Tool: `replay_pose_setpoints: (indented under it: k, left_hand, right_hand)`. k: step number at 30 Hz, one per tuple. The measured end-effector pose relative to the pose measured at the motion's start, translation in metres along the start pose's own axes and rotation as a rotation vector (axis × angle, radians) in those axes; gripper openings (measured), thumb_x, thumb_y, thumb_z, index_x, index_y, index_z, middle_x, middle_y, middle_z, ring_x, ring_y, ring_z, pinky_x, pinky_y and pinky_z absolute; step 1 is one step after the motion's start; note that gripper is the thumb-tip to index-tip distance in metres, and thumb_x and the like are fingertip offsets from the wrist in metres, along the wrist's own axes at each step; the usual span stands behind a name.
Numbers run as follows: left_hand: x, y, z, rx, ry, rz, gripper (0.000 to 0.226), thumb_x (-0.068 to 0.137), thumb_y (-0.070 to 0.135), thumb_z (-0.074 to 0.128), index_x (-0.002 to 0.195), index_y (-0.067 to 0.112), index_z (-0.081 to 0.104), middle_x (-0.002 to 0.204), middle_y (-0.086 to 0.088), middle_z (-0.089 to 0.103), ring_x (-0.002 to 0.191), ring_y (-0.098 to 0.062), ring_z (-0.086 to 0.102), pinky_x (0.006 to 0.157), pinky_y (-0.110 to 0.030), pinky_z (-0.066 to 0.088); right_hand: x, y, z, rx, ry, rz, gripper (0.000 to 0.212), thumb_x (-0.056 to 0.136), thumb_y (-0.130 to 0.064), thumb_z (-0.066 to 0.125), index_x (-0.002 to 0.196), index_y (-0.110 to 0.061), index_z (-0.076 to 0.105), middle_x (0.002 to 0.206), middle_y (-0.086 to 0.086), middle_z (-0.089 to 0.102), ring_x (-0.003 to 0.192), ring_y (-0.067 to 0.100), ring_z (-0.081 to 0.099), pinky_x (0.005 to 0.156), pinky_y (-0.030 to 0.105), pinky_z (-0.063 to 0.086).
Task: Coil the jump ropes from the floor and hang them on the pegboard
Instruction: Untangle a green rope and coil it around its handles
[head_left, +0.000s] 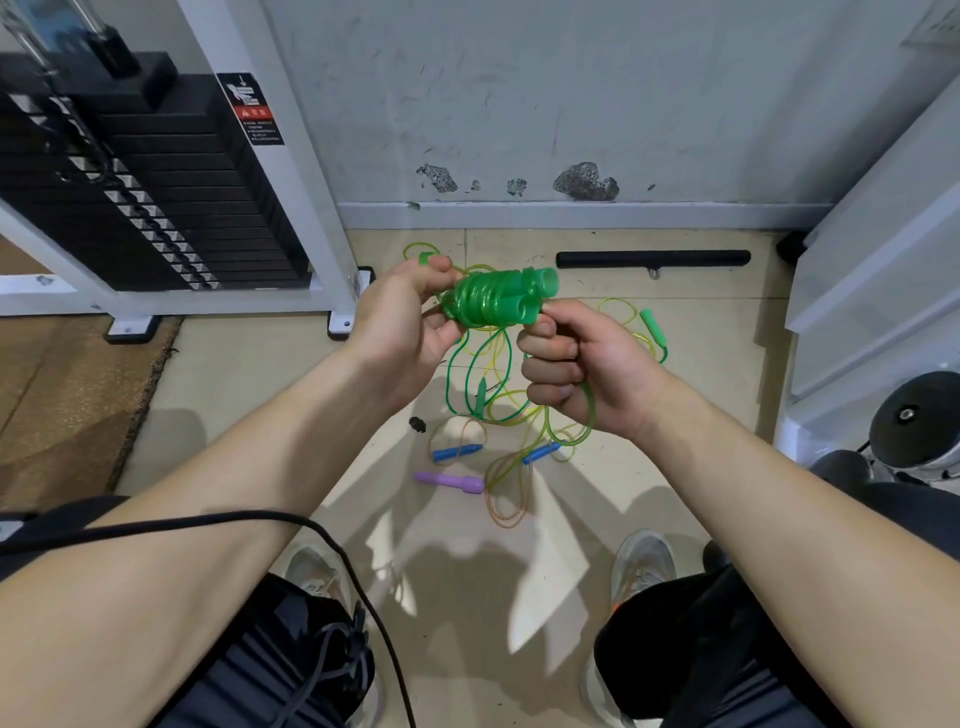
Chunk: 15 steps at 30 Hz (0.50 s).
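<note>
My left hand (405, 312) grips the coiled green jump rope (493, 301), fingers (434, 270) curled round it — my right hand (576, 374), just beside that coil, clenches its loose cord above the tangled ropes (498, 415) on the floor (249, 374).

A rope bundle (493, 301) is held above the floor (249, 374) between the left hand (400, 317) and the right hand (576, 369), and a strand (589, 410) is gripped in the right hand and hung below it. Beneath the hands, loose ropes (498, 410) are spread over the floor. A bar (652, 258) is laid behind them, along the wall (519, 104). A weight stack (156, 182) is set at the left, with a mat (67, 395) before it, and dumbbells (914, 421) are kept at the right.
</note>
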<state>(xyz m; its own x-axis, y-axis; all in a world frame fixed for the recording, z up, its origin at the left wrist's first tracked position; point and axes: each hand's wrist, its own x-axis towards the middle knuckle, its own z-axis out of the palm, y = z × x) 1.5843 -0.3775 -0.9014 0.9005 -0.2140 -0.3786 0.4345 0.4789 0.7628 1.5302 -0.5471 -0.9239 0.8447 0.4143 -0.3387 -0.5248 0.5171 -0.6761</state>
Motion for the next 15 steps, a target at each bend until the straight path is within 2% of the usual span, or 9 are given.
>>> replay_pose_setpoints:
  k: [1,3,5,7,10,11,13,15]
  left_hand:
    - [-0.003,-0.001,0.003,0.051,0.018,0.013,0.010,0.093,0.007,0.059,0.098,0.011,0.052,0.076,-0.001,0.059,0.071,-0.015,0.059,0.086,-0.034,0.054]
    - [-0.007,-0.006,0.008,0.195,0.018,0.044,0.040,0.082,0.024,0.076,0.107,0.014,0.046,0.084,0.002,0.060,0.074,-0.010,0.062,0.082,-0.032,0.052]
    - [-0.009,-0.012,0.011,0.301,0.007,0.072,0.065,0.066,0.030,0.083,0.114,0.013,0.042,0.101,-0.002,0.054,0.082,-0.010,0.064,0.082,-0.029,0.052]
    - [-0.009,-0.014,0.011,0.371,0.009,0.068,0.078,0.062,0.027,0.086,0.124,0.013,0.040,0.111,-0.001,0.049,0.084,-0.006,0.065,0.080,-0.026,0.052]
    - [-0.005,-0.011,0.005,0.387,-0.043,0.016,0.076,0.070,0.018,0.087,0.129,0.010,0.041,0.115,-0.004,0.050,0.075,-0.002,0.067,0.074,-0.023,0.054]
    - [-0.004,-0.009,0.003,0.367,-0.080,-0.010,0.075,0.068,0.018,0.088,0.127,0.011,0.043,0.116,-0.006,0.052,0.079,-0.006,0.067,0.078,-0.025,0.055]
    - [-0.003,-0.006,-0.002,0.329,-0.141,-0.059,0.066,0.065,0.022,0.086,0.119,0.013,0.048,0.115,-0.008,0.057,0.088,-0.015,0.066,0.096,-0.035,0.054]
    - [-0.002,-0.007,-0.004,0.319,-0.164,-0.082,0.058,0.066,0.023,0.082,0.114,0.014,0.049,0.109,-0.008,0.062,0.090,-0.018,0.066,0.101,-0.037,0.051]
  right_hand:
    - [0.000,0.000,0.000,-0.009,0.013,-0.004,0.026,0.087,-0.030,0.048,0.062,-0.022,0.049,0.051,-0.009,0.023,0.047,0.008,0.008,0.047,0.022,0.010]
    - [0.001,0.002,0.001,-0.039,0.043,-0.010,0.030,0.091,-0.027,0.045,0.062,-0.022,0.049,0.052,-0.010,0.022,0.047,0.008,0.009,0.047,0.023,0.010]
    - [0.001,0.003,0.004,-0.085,0.084,-0.017,0.036,0.098,-0.023,0.039,0.063,-0.021,0.047,0.055,-0.010,0.021,0.048,0.009,0.008,0.047,0.024,0.009]
    - [0.001,0.005,0.007,-0.131,0.126,-0.026,0.037,0.102,-0.021,0.037,0.066,-0.019,0.046,0.057,-0.008,0.020,0.050,0.010,0.008,0.048,0.024,0.009]
    - [-0.001,0.005,0.009,-0.209,0.163,-0.049,0.034,0.102,-0.019,0.039,0.069,-0.018,0.045,0.060,-0.005,0.016,0.050,0.009,0.009,0.049,0.026,0.008]
    - [-0.002,0.005,0.008,-0.227,0.166,-0.056,0.033,0.102,-0.019,0.040,0.070,-0.018,0.045,0.061,-0.005,0.016,0.049,0.008,0.010,0.048,0.025,0.008]
    - [-0.004,0.003,0.007,-0.250,0.153,-0.071,0.031,0.103,-0.019,0.042,0.073,-0.015,0.046,0.058,-0.006,0.019,0.045,0.006,0.014,0.046,0.023,0.008]
    - [-0.004,0.003,0.006,-0.295,0.151,-0.077,0.030,0.104,-0.019,0.042,0.075,-0.013,0.046,0.053,-0.008,0.022,0.043,0.004,0.017,0.045,0.021,0.009]
